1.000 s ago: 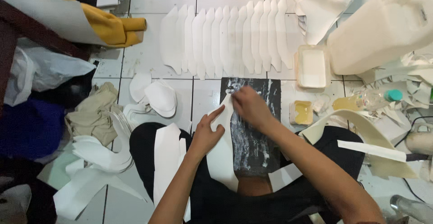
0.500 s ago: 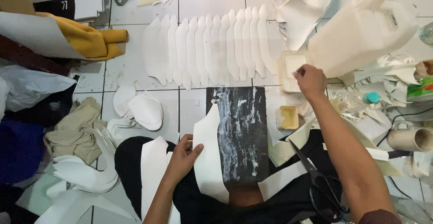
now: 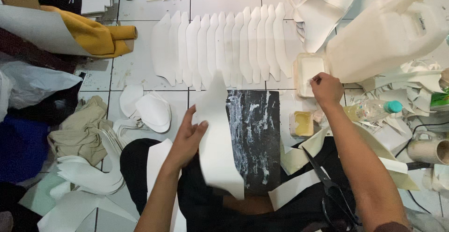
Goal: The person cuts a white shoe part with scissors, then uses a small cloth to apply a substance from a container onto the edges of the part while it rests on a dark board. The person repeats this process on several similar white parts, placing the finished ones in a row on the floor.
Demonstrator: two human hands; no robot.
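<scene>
head view, and it's the only one: left hand (image 3: 187,141) lifts a long white cut piece (image 3: 219,138) off the dark slab (image 3: 252,141), thumb in front and fingers behind, pinched on its left edge. the piece hangs tilted above the lap, its top reaching toward the row of overlapped white pieces (image 3: 220,49) laid out on the floor tiles. right hand (image 3: 326,88) is out over the white tray (image 3: 308,71), fingertips pinched together on something small and pale, too small to make out.

risk here, as i judge it: the piece is held by one edge only and it's floppy, so it could fold onto itself or brush the smeared slab. if there's glue on it, that's a stuck crease. the right forearm crosses just above the small yellow tub (image 3: 303,123) and the plastic bottle (image 3: 374,110); a careless pull back could tip either. scissors (image 3: 332,190) lie open on the lap, right under that elbow, a snag waiting.
</scene>
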